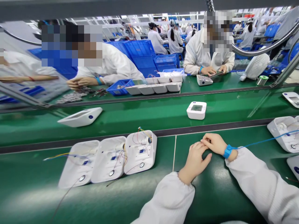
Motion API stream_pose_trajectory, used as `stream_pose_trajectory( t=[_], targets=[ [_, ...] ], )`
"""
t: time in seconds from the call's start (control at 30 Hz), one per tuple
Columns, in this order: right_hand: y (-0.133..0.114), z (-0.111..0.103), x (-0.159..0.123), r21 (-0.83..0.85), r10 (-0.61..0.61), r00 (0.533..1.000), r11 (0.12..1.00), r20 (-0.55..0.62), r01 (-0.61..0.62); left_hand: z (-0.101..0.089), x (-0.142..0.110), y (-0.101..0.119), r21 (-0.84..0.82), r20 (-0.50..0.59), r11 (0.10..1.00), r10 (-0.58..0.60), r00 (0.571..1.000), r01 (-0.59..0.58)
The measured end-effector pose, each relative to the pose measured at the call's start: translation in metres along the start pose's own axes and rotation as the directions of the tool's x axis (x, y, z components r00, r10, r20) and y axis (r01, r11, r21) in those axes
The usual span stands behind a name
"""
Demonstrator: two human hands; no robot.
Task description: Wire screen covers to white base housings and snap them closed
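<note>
My left hand (pixel 195 158) lies flat on the green bench (pixel 205 199), fingers loose and holding nothing. My right hand (pixel 213 143) rests just beyond it, fingertips touching the left knuckles, also with nothing in it; a blue wrist strap (pixel 227 151) circles that wrist, its blue cord (pixel 263 141) running off to the right. Nearest on my left are three open white shells (pixel 109 160), set side by side and overlapping, wires spilling from them. Each shell's long axis runs from me toward the belt (pixel 151 115), leaning slightly right. On the belt sits a small white monitor (pixel 196 110), screen up.
</note>
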State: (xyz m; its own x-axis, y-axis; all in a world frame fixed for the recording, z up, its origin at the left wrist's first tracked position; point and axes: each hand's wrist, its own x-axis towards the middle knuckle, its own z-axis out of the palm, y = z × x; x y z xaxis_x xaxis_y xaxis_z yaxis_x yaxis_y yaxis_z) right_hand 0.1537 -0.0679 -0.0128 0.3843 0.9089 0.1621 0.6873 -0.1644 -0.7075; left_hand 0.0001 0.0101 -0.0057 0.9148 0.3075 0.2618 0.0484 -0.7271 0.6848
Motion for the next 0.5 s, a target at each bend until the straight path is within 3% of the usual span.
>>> stream_pose_trajectory(
  t=[0.5],
  targets=[
    [-0.0033,0.0,0.0018,-0.005,-0.006,1.0,1.0,-0.014,0.006,0.0008,0.001,-0.0044,0.048,0.002,0.999,-0.003,1.0,0.003]
  ],
)
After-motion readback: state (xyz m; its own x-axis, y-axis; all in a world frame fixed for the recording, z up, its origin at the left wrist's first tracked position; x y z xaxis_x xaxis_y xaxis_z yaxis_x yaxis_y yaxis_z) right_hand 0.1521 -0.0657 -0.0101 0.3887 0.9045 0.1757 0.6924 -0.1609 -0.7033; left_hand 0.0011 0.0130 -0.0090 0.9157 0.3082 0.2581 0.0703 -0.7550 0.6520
